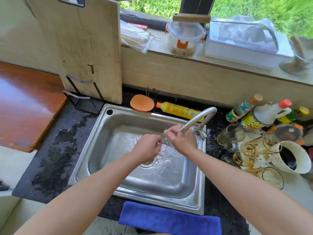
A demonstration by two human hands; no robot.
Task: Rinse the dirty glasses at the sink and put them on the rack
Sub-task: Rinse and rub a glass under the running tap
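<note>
- Dark stone bench (50, 158) carries a steel sink (169, 189), its tap (198, 118) rising from the right rim.
- Over the wet basin, a clear glass (166, 141) sits between both hands, just below the spout.
- Left hand (147, 147) pinches its near end with curled fingers (158, 141).
- Right hand (180, 139) wraps round the other end.
- Dirty glasses (245, 156) crowd the bench's right edge.

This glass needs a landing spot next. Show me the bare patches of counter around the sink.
Bare: the wet dark counter left of the sink, up to the wooden top. The blue cloth in front is free too. Crowded: right of the sink, dirty glasses, jug and bottles; behind it, a yellow bottle.
</note>
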